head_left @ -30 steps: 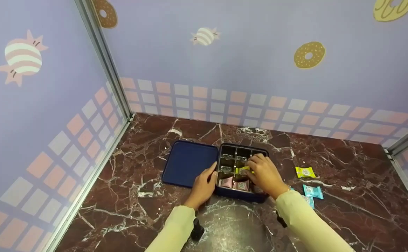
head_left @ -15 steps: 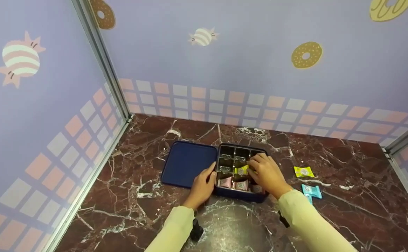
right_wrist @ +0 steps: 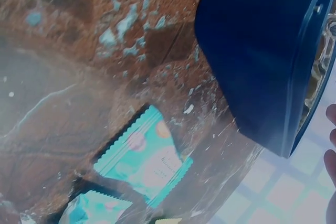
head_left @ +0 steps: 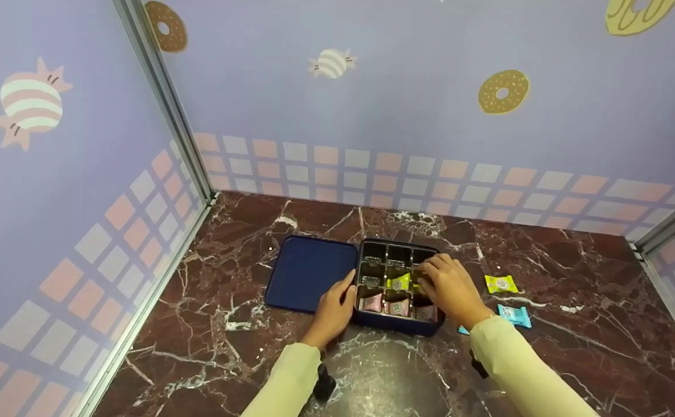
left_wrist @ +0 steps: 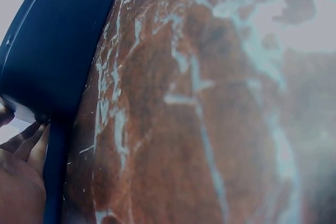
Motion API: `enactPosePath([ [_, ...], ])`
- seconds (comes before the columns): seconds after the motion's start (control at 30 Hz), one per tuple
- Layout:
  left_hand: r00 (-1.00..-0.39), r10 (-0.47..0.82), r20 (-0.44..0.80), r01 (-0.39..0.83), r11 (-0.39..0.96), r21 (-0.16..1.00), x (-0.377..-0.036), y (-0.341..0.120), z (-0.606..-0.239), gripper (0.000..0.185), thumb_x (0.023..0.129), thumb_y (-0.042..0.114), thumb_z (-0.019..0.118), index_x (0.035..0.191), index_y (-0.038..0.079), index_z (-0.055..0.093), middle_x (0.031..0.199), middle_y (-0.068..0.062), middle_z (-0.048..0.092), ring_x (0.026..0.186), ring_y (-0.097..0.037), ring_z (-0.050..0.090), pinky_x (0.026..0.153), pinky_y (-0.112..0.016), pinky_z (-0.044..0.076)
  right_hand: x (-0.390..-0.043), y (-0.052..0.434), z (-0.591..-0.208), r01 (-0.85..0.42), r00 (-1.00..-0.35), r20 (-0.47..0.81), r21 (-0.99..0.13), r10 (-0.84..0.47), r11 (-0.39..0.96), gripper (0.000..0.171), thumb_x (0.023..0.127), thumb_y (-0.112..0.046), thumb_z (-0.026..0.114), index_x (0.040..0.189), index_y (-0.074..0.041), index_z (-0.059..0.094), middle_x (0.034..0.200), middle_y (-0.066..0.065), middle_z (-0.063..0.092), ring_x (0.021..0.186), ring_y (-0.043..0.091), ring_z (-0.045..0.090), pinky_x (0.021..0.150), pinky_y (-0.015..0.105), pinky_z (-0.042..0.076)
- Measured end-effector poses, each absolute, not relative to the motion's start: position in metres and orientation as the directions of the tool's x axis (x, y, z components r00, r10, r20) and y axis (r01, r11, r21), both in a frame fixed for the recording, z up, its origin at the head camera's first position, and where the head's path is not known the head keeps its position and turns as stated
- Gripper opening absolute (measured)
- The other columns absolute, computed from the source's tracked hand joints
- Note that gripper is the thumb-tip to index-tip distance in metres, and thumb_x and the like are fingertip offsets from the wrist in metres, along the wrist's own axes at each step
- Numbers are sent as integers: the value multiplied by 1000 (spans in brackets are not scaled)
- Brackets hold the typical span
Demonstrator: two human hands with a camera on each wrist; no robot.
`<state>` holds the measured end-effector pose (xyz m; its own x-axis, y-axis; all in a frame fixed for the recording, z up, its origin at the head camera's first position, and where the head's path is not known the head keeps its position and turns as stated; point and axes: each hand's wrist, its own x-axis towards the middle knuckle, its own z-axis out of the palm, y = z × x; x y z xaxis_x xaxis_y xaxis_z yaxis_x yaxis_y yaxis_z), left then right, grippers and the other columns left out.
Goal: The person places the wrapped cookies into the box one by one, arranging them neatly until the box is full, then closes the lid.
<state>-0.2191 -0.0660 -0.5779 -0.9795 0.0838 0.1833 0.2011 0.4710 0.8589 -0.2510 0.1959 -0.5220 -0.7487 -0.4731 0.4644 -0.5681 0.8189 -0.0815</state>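
Note:
An open navy box (head_left: pixel 400 327) with a grid of compartments lies on the marble table (head_left: pixel 233 353), its lid (head_left: pixel 311 271) folded flat to the left. A yellow packet (head_left: pixel 398 282) sits in the middle compartment, and pink packets (head_left: pixel 374 302) fill the front row. My left hand (head_left: pixel 337 304) holds the box's front left corner, thumb along its left wall; the left wrist view shows its fingers (left_wrist: pixel 29 148) against the box (left_wrist: pixel 52 45). My right hand (head_left: pixel 450 285) hovers with bent fingers over the right column, beside the yellow packet, holding nothing I can see.
To the right of the box lie a loose yellow packet (head_left: pixel 501 284) and a blue packet (head_left: pixel 515 315). Two teal packets (right_wrist: pixel 147 156) lie close to the box (right_wrist: pixel 262 51) in the right wrist view. Lilac walls close in the table on three sides.
My right hand has left the yellow packet in the middle compartment and shifted right over the box's right column. My left hand has stayed at the box's corner.

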Motion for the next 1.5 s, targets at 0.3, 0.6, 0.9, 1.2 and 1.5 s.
enactPosePath([
  [0.3,-983,86,164,185,462,867,-218,-65,-577,44,103,25,46,146,14,45,130,-11,62,125,-30,56,105,-47,44,-248,205,-523,-522,-795,419,-104,-438,847,24,87,-16,72,108,-5,69,105,8,67,103,27,58,88,45,48],
  [0.6,-987,90,135,162,465,870,-218,-66,-577,45,103,26,45,148,17,43,135,-11,58,128,-29,54,107,-47,42,-249,214,-526,-520,-792,433,-109,-431,847,24,87,-15,71,109,-5,68,106,8,67,103,28,58,90,46,47],
  [0.9,-983,87,161,183,473,862,-219,-66,-578,45,103,25,46,147,15,44,133,-11,60,126,-29,55,106,-46,43,-249,226,-528,-515,-784,454,-93,-424,852,24,86,-14,73,108,-5,68,105,9,66,103,28,58,90,46,48],
  [1.2,-974,82,210,223,472,853,-219,-66,-580,43,103,24,46,145,12,47,131,-12,62,124,-30,57,105,-46,44,-249,239,-529,-503,-786,466,-100,-406,859,23,84,-14,74,104,-5,67,102,10,65,100,30,58,88,47,48],
  [1.5,-979,82,187,203,473,857,-219,-66,-579,44,103,25,45,146,13,46,130,-12,62,122,-30,57,104,-47,44,-247,253,-530,-468,-817,427,-96,-388,879,27,82,-10,73,106,-2,66,103,12,65,101,31,57,84,47,47],
])
